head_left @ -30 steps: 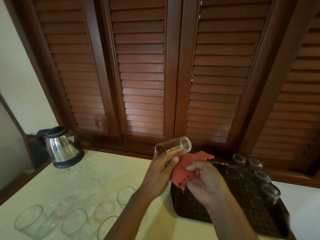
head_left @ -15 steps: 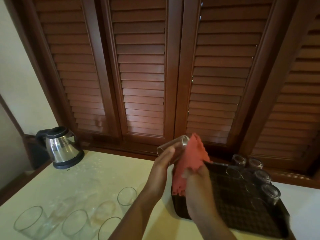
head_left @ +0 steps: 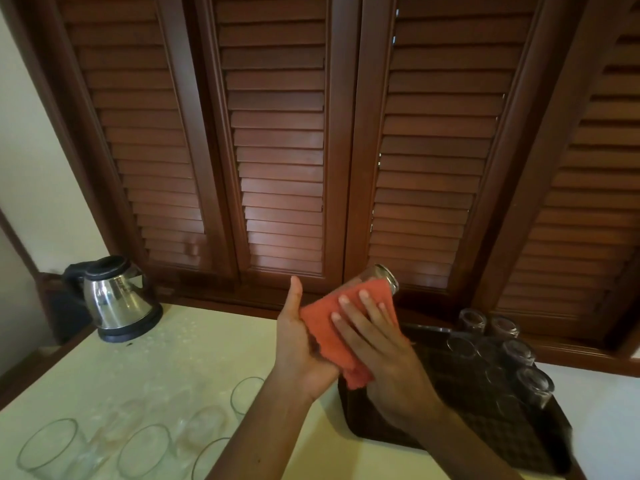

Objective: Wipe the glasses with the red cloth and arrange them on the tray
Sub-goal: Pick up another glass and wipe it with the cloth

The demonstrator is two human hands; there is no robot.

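Note:
I hold a clear glass (head_left: 382, 278) tilted on its side above the counter, with only its far end showing. The red cloth (head_left: 322, 323) is wrapped over the rest of it. My left hand (head_left: 298, 355) cradles the glass from the left, thumb pointing up and fingers hidden behind the cloth. My right hand (head_left: 381, 355) lies over the cloth, its fingers spread and curved around the covered glass. Below and to the right sits the dark tray (head_left: 485, 420), where several upturned glasses (head_left: 512, 351) stand along the far right side. Several more glasses (head_left: 145, 448) stand upright on the counter at lower left.
A steel kettle (head_left: 116, 299) with a black base stands at the counter's back left. Brown louvred shutters (head_left: 277, 150) fill the wall behind. The pale counter (head_left: 194, 348) runs between the kettle and the tray.
The cloth went from bunched in my right hand beside the glass to wrapped over it. My right hand now covers the cloth, and my left thumb has lifted off the glass.

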